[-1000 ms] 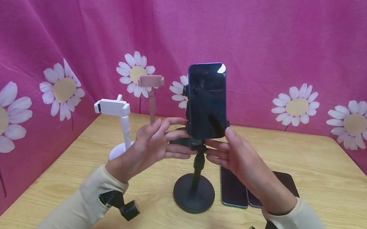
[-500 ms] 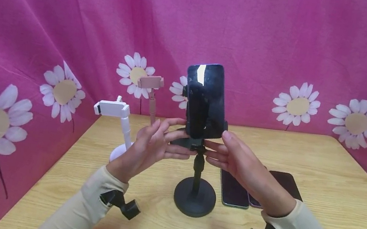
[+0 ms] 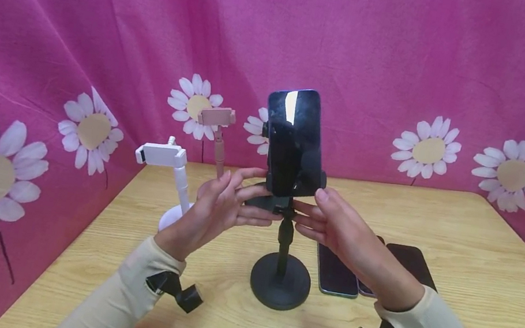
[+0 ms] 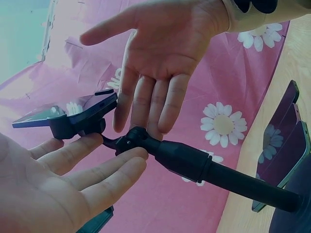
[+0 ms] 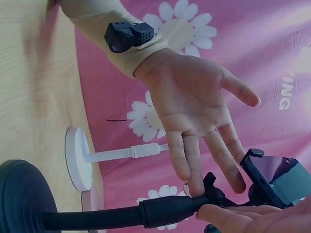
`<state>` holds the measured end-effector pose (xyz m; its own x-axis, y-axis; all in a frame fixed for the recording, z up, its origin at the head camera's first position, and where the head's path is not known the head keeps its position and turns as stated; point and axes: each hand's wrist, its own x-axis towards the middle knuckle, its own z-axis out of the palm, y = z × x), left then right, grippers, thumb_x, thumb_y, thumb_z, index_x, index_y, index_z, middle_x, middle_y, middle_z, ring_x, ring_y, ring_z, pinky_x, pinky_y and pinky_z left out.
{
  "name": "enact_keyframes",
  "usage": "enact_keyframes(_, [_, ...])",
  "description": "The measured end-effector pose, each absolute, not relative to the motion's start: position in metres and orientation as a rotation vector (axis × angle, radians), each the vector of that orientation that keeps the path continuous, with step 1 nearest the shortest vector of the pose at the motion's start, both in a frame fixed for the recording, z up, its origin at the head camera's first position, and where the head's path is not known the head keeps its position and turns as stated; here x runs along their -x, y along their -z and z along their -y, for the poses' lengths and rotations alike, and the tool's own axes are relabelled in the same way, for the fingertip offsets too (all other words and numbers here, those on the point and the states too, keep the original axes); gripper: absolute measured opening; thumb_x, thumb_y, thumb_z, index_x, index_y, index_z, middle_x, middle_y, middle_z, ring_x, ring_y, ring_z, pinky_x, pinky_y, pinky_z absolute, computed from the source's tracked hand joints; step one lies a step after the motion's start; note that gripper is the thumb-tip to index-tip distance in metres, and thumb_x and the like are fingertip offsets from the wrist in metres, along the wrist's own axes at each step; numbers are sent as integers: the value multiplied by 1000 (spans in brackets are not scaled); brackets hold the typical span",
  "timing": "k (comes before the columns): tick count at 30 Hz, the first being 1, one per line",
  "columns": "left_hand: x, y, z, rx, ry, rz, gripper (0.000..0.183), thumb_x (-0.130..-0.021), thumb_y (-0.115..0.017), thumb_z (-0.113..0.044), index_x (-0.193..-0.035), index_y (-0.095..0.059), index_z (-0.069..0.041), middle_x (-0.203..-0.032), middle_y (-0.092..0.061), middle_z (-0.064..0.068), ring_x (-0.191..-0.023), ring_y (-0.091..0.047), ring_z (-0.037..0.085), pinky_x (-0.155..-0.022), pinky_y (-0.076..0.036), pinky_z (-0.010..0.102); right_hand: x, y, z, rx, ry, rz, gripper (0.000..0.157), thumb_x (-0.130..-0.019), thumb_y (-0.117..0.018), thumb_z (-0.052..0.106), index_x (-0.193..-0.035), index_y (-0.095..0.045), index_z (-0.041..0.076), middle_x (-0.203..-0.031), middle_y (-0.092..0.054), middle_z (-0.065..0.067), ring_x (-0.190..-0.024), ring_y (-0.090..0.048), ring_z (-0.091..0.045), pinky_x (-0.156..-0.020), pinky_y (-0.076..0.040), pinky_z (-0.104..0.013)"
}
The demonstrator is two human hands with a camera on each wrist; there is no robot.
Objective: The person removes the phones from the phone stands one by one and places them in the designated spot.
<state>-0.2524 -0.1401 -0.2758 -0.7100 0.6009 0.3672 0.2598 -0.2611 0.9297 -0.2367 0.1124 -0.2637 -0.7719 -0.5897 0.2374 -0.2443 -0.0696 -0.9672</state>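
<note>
A dark-screened phone [image 3: 295, 140] sits upright, tilted slightly left, in the clamp of a black phone stand [image 3: 286, 233]. The stand's round base [image 3: 277, 295] rests on the table. From the left, my left hand [image 3: 211, 213] reaches in with straight fingers, their tips at the joint below the clamp. My right hand [image 3: 354, 239] mirrors it on the other side, its thumb near the phone's lower right corner. In the left wrist view the extended fingers of the right hand [image 4: 165, 63] touch or nearly touch the joint. Neither hand is curled round anything.
To the left stand a white phone stand [image 3: 164, 155] and, behind it, a pink one [image 3: 218, 117]. Two phones [image 3: 335, 271] lie on the right, partly under my right forearm. A dark flat object [image 3: 258, 199] lies behind the black stand. A magenta flowered cloth [image 3: 365, 59] hangs behind the table.
The hands keep nearly the same pose round the stand. The phone leans back or shifts slightly, with its screen glare moving left. The stand's base appears slightly closer to me.
</note>
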Motion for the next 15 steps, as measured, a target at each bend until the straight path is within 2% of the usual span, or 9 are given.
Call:
enact_keyframes(4, [254,276,139,-1046,-2062,-1769,57,-102,-21,-45,-146,-27,-9,-143,-43,24,-117,-52,51,-99,-42,57,238,263,-112,906,1916,-1957,56,-105,-30,38,-152,-18,10,-151,-35,-18,-137,-35,-34,-104,-38,-44])
enact_keyframes(8, [257,275,136,-1027,-1987,-1892,53,-102,-23,-44,-147,-29,-16,-141,-48,18,-114,-55,48,-96,-45,54,239,263,-115,858,1883,-2067,57,-104,-32,41,-149,-20,8,-148,-37,-20,-134,-41,-36,-104,-38,-46])
enact_keyframes(11, [259,273,135,-1041,-1880,-2052,49,-103,-25,-41,-145,-31,-18,-137,-52,16,-111,-61,41,-93,-48,52,241,263,-117,820,1845,-2287,61,-103,-37,43,-150,-18,8,-149,-34,-18,-132,-43,-36,-106,-37,-50])
enact_keyframes(15, [262,268,136,-1014,-1741,-2359,41,-103,-37,-35,-138,-41,-15,-127,-58,11,-102,-68,27,-88,-52,46,246,260,-115,847,1825,-2670,74,-98,-52,41,-154,-10,17,-148,-36,-13,-132,-43,-33,-106,-35,-53])
